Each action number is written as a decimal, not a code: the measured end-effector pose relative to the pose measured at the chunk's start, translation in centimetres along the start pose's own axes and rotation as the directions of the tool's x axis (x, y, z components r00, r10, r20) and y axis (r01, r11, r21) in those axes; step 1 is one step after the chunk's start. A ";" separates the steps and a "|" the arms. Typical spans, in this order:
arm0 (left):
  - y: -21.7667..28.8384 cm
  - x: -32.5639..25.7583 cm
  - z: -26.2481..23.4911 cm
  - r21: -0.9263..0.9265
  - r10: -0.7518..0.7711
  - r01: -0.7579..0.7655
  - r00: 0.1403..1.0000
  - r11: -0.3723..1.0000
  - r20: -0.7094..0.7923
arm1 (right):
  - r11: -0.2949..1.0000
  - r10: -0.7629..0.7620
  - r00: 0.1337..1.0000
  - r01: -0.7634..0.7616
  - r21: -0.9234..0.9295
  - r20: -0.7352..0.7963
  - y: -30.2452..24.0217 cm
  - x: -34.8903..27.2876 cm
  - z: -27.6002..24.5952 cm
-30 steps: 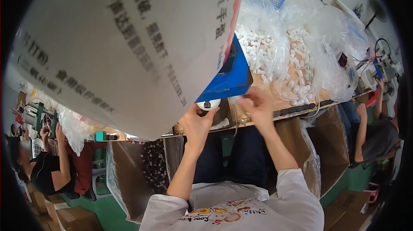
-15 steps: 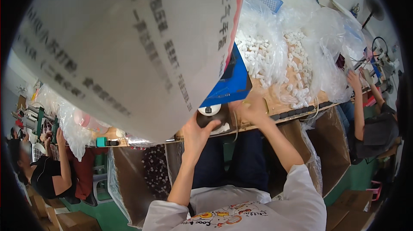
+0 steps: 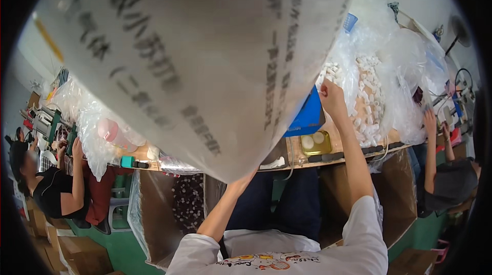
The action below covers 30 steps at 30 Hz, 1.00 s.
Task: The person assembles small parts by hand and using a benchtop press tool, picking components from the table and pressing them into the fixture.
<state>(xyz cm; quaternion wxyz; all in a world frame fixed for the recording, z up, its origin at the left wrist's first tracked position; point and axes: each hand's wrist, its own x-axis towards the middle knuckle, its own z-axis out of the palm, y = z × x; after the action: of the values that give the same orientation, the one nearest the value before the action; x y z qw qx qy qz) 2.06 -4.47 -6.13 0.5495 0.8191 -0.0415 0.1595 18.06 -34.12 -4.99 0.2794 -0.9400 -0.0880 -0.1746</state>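
A large white printed sheet (image 3: 220, 80) hangs close in front and covers much of the bench. Behind its lower tip goes my left hand (image 3: 243, 180); only the wrist side shows and its fingers are hidden. Beyond the blue machine part (image 3: 307, 116), my right hand (image 3: 333, 98) is raised with curled fingers, at the edge of a heap of small white tubular pieces (image 3: 370, 102). Whether a piece is in those fingers I cannot make out. Between my forearms, a yellowish dish (image 3: 316, 143) holds white round items on the bench.
Clear plastic bags (image 3: 410, 80) lie along the right of the bench. Dark pads (image 3: 376, 149) line its front edge. Open cardboard boxes (image 3: 154, 213) stand beside my legs. Co-workers sit at left (image 3: 56, 198) and right (image 3: 451, 183).
My right hand has moved from the front of the bench up and away to the white pieces. The sheet now hides my left hand and the round white part beside it.
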 end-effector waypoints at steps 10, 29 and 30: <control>7.7 -0.9 -15.3 0.734 -0.484 0.246 0.866 0.633 0.127 | 0.766 -0.037 0.982 -0.090 0.637 0.183 -11.9 -9.3 2.5; -4.6 6.6 -8.7 0.358 0.047 -0.060 0.998 0.932 0.044 | 0.760 -0.060 0.991 -0.035 0.648 0.123 -12.6 -10.4 3.4; -3.4 5.8 -7.5 0.359 0.065 -0.077 0.997 0.930 0.046 | 0.607 -0.028 0.960 -0.207 0.767 0.280 -11.7 -9.8 2.7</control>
<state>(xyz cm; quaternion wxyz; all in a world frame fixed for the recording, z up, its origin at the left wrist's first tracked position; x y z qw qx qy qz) 6.79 4.30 -4.76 0.3830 0.9065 -0.0503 0.1706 6.74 -23.59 -5.04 0.6589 -0.7379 -0.1446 0.0231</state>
